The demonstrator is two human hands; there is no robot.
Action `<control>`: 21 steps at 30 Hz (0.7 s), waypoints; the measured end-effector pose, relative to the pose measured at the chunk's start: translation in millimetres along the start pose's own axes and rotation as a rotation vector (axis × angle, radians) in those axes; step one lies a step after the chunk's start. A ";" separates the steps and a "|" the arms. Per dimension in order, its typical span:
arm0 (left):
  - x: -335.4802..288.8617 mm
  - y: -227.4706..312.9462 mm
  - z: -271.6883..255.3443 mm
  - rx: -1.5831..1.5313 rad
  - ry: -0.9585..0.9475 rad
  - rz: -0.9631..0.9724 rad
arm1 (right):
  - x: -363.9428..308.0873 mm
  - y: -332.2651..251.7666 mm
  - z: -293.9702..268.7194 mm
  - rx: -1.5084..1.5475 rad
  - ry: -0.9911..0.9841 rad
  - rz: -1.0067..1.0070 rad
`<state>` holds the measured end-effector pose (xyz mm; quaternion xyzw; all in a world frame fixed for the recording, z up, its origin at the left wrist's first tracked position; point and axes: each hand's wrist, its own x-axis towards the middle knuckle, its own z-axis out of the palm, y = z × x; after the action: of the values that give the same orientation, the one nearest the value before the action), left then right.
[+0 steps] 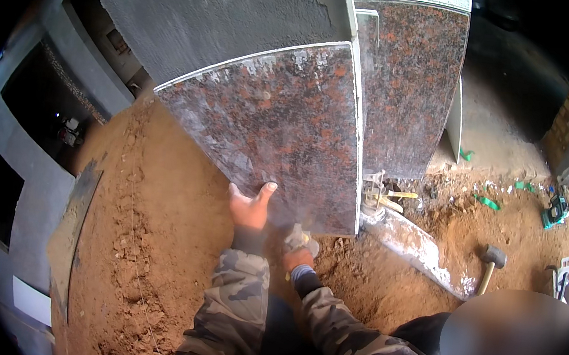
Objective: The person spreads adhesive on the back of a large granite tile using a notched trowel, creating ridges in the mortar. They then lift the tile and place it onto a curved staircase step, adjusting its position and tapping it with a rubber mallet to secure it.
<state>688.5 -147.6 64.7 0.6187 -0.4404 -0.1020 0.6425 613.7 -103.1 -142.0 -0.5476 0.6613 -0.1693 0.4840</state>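
A red-brown and black speckled granite slab (283, 122) faces me on the rendered wall. My left hand (248, 208) is closed at its lower edge, the thumb pointing up against the stone; some of the fingers are hidden. My right hand (298, 259) is wrapped round a dusty, pale grey power tool (300, 239), which looks like an angle grinder, just below the slab's bottom edge. Haze around the tool blurs its working end, so contact with the stone cannot be made out.
A second speckled slab (409, 87) stands behind to the right. A pale, mortar-smeared board (415, 245) lies beside a yellow-handled tool (399, 194). Farther right are a mallet (493, 259), a teal power tool (555, 212) and a pale container (565, 281). Loose brown soil (176, 235) surrounds me.
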 end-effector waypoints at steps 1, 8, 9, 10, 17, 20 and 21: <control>-0.3 1.8 0.0 -0.006 -0.004 -0.002 | -1.0 -1.4 -1.3 -0.007 -0.019 0.001; 2.6 -0.8 -0.9 0.152 0.034 0.001 | 4.0 2.9 0.7 -0.006 0.005 -0.017; 4.0 -0.7 1.2 0.166 0.034 0.006 | 8.9 4.5 2.9 -0.026 0.038 -0.038; 4.4 -0.3 0.7 0.185 0.036 0.005 | 8.7 6.2 6.1 -0.049 0.065 -0.057; 0.9 4.8 -2.4 0.164 0.046 -0.011 | 12.4 10.1 13.9 0.038 -0.031 0.036; 0.0 9.7 -0.4 0.161 0.036 -0.025 | 18.6 13.9 14.2 0.022 -0.069 0.016; 0.9 7.5 1.9 0.161 0.038 -0.014 | 21.9 15.9 13.4 0.018 -0.067 0.011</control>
<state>684.6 -147.9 71.5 0.6732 -0.4309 -0.0589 0.5980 617.3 -113.0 -170.3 -0.5451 0.6461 -0.1541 0.5115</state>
